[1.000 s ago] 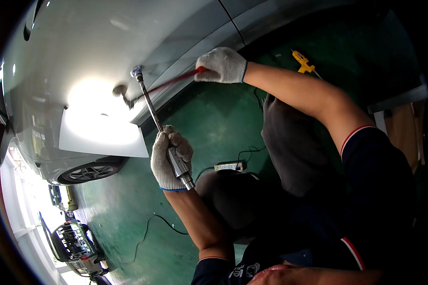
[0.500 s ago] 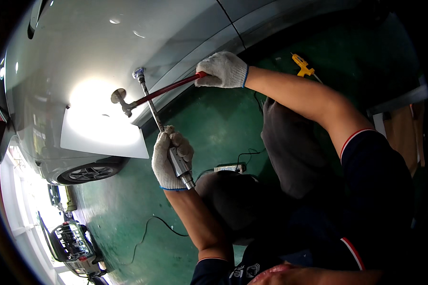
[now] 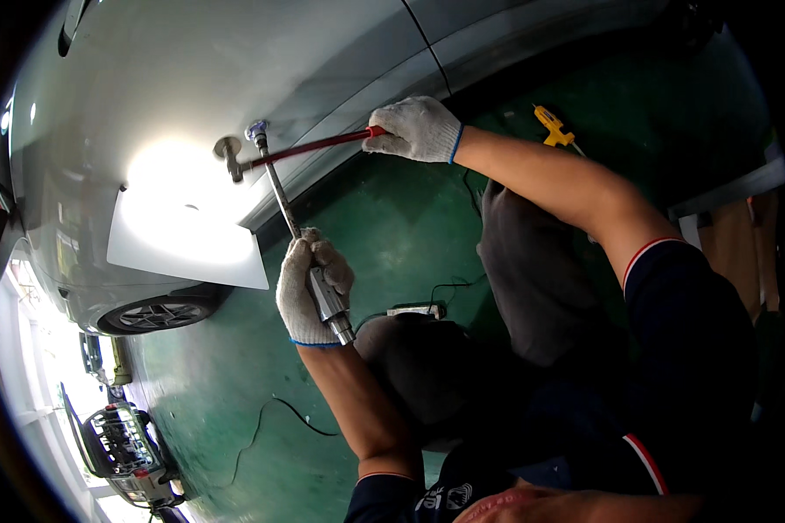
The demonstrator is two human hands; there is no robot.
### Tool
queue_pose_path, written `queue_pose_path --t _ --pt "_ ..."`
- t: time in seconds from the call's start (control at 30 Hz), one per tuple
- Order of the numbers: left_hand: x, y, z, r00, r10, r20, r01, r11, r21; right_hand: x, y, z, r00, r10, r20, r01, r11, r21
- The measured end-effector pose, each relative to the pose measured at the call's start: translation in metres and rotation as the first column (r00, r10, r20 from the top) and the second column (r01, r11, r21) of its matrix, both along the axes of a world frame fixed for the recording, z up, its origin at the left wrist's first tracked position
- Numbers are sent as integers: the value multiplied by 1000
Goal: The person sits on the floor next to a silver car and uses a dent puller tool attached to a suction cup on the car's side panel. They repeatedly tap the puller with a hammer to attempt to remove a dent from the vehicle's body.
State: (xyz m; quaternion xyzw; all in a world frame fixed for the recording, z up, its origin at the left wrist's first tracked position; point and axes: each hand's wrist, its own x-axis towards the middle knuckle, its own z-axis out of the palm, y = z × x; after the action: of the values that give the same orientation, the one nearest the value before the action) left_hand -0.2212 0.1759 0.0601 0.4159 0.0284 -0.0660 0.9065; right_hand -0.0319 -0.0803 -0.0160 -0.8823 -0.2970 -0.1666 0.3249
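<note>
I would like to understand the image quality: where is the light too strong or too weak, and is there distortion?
Head view: glare bleaches much of the white board and the car panel beside it; head view: shadow darkens the floor around the yellow tool; head view: edges bend toward the black rim.

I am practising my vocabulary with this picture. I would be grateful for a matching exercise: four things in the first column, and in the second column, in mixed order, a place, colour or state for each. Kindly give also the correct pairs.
Things:
1. hammer
2. metal rod tool
3. gun-shaped tool
4. flat sheet

Places, colours or states:
A. yellow, on the green floor
B. gripped by the left gloved hand
C. partly washed out by bright glare
D. gripped by the right gloved hand

Pairs: 1-D, 2-B, 3-A, 4-C
</note>
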Motion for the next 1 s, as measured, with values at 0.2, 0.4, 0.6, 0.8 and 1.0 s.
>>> queue_pose_path --t 0.2,0.4,0.6,0.8,1.0 --pt "1 -1 0 1000 6 -19 -6 1000 -3 -1 0 -7 994 -50 -98 55 998 44" --pt "4 -2 -1 1000 -5 -1 5 1000 10 23 7 -5 978 -152 -140 150 988 -22" --pt "0 -2 0 999 20 -30 -19 999 28 15 15 5 966 113 230 -129 990 51" --pt "2 1 -2 1000 -4 16 3 999 37 0 26 25 999 41 -17 -42 998 -40" --pt "1 -1 0 1000 -13 5 13 1000 18 13 27 15 990 -131 -59 135 988 77"
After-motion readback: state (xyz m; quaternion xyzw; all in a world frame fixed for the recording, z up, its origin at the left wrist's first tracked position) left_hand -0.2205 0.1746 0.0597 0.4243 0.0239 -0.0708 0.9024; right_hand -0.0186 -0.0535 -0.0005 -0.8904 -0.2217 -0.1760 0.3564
